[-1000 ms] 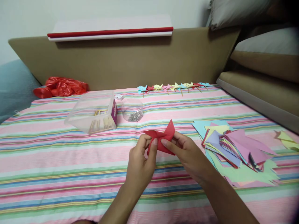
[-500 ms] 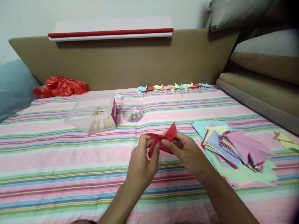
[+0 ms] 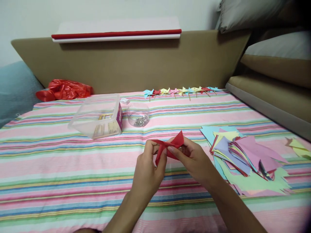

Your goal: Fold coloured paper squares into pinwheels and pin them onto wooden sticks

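A red paper pinwheel [image 3: 177,141] with folded blades is held above the striped cloth between both hands. My left hand [image 3: 150,165] pinches its left side, thumb near the middle. On the other side, my right hand [image 3: 191,155] grips the paper with its thumb pressed close to the centre and the other fingers behind. No stick shows on this pinwheel; its underside is hidden by my fingers. To the right lies a pile of coloured paper [image 3: 252,149], with scissors [image 3: 263,170] partly visible on it.
Finished pinwheels on sticks [image 3: 173,92] lie in a row at the back. A clear plastic box [image 3: 84,113] holding sticks stands left of a round tub [image 3: 138,116] of small metal pieces. A red plastic bag [image 3: 65,90] and a small white box [image 3: 124,101] lie behind.
Both hands keep hold of the red pinwheel. Its upper right blade has tipped slightly lower, and the fingers have shifted only a little.
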Demonstrator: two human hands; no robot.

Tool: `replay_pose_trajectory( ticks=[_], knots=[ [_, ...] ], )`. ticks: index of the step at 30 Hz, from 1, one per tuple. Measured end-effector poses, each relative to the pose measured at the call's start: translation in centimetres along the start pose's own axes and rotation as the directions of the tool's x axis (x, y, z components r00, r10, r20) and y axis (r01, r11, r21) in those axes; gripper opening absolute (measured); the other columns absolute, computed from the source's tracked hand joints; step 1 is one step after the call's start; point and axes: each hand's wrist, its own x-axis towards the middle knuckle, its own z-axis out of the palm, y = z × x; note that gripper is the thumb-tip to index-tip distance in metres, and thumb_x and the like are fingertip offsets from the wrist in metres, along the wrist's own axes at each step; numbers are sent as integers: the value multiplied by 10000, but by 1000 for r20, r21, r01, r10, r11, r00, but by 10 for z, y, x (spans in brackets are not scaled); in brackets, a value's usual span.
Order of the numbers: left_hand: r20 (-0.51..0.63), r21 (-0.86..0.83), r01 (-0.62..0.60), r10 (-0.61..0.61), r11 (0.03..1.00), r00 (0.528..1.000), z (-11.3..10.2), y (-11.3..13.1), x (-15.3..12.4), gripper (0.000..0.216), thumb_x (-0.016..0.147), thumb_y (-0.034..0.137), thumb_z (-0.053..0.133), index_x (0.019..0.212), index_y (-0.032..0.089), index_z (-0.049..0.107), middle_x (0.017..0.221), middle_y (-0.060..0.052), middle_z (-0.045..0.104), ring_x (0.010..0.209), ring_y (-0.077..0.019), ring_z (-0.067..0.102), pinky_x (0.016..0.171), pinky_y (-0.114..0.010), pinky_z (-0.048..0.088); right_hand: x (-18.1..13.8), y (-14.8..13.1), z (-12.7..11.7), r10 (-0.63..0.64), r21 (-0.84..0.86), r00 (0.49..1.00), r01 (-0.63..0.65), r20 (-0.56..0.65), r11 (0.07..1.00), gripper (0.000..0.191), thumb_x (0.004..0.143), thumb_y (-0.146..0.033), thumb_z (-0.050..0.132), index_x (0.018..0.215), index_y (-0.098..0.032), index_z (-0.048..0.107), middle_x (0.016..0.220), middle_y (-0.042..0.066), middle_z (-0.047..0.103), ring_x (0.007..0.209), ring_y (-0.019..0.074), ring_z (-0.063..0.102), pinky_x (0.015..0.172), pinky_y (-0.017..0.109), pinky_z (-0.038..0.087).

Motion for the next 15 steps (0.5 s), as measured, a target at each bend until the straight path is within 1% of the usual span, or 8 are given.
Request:
replay_pose_trajectory(
  ticks=[4, 8, 15],
  knots=[
    [-1, 20, 9, -9, 1000, 1000, 0, 0, -1, 67, 993, 249, 549, 1034, 239, 497, 1078, -70, 751, 992, -198, 719, 806, -291, 522, 0, 0, 0, -23, 16, 1000, 23, 3, 1000, 216, 959, -427, 621, 1018, -226, 680, 964, 26, 725, 890, 197, 660, 821, 350, 530],
    [-4, 39, 7, -6, 999, 1000, 0, -2, -1, 65, 994, 243, 545, 1036, 236, 496, 1061, -64, 752, 975, -193, 722, 776, -276, 520, 0, 1, 1, -34, -15, 999, 34, -24, 999, 184, 954, -404, 633, 980, -229, 686, 908, 10, 710, 835, 178, 630, 781, 331, 511],
    [-8, 66, -18, 18, 998, 1000, 1, -3, 0, 61, 997, 230, 540, 1034, 242, 493, 1039, -46, 755, 978, -180, 725, 772, -262, 521, 1, 4, 3, -37, -27, 998, 36, -56, 999, 162, 944, -379, 638, 959, -226, 690, 901, 14, 696, 825, 182, 608, 786, 346, 507]
  ],
)
